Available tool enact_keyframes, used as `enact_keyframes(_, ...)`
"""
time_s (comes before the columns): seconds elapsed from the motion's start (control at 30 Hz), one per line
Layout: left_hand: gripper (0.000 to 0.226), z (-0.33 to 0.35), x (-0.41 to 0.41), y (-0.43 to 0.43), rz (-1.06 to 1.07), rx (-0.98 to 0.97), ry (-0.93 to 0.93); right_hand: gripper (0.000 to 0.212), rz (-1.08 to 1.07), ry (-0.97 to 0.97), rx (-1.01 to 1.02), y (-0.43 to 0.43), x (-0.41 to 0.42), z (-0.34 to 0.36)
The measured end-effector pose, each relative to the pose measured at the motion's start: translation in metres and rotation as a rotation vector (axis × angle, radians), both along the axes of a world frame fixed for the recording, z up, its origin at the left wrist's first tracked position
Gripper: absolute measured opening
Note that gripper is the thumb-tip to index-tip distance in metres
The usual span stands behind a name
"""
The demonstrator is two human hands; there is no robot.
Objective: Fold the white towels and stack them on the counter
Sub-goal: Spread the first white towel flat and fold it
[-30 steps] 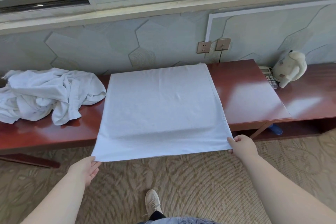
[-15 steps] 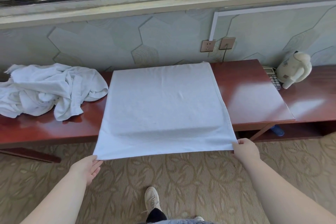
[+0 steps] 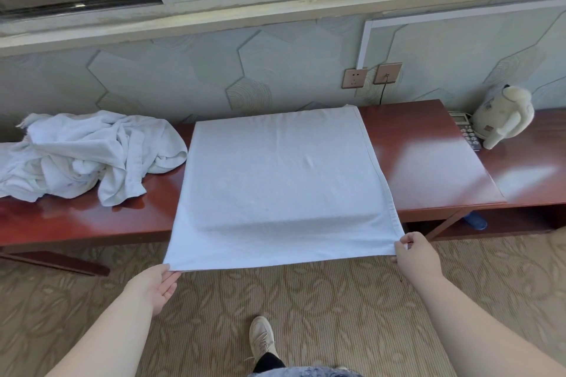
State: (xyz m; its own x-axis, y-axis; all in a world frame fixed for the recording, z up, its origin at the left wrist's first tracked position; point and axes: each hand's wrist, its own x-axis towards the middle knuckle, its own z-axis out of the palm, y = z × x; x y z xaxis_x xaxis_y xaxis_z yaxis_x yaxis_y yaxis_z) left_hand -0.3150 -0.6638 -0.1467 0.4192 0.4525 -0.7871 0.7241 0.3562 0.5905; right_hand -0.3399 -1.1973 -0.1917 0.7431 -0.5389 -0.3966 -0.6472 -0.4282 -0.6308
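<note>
Two hands are held out at the near edge of the white towel (image 3: 275,180). The near left corner of the white towel is pinched by the left hand (image 3: 154,286), with the thumb on top and the fingers flat under the cloth. The near right corner is pinched by the right hand (image 3: 416,257), between the thumb and the curled fingers. The cloth is held stretched flat from one hand to the other.

Past the hands, most of the white towel is spread on the red-brown desk (image 3: 428,162). Its near part is held out over the desk edge, toward the hands. Its far edge is laid close to the wall.

Far off to the side of the left hand, a messy pile of towels (image 3: 82,153) is heaped on the desk, just beside the flat one. Far past the right hand, a pale kettle (image 3: 502,116) is stood on the desk next to a phone (image 3: 467,133). Below and between the hands, a light shoe (image 3: 260,338) is seen on the patterned carpet (image 3: 337,300).
</note>
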Motion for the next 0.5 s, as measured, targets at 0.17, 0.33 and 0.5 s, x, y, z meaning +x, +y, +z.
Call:
enact_keyframes(0.17,0.034,0.002,0.0,-0.004,-0.011,-0.022,0.006,0.019,0.048,-0.009,0.043,0.003,0.001,0.01)
enact_keyframes(0.33,0.032,0.002,0.001,-0.004,-0.01,-0.021,0.016,0.033,0.011,-0.041,0.186,0.006,0.006,0.018)
enact_keyframes(0.5,0.034,0.001,-0.001,-0.004,-0.005,-0.009,0.021,0.028,0.079,-0.051,0.107,0.005,0.01,0.019)
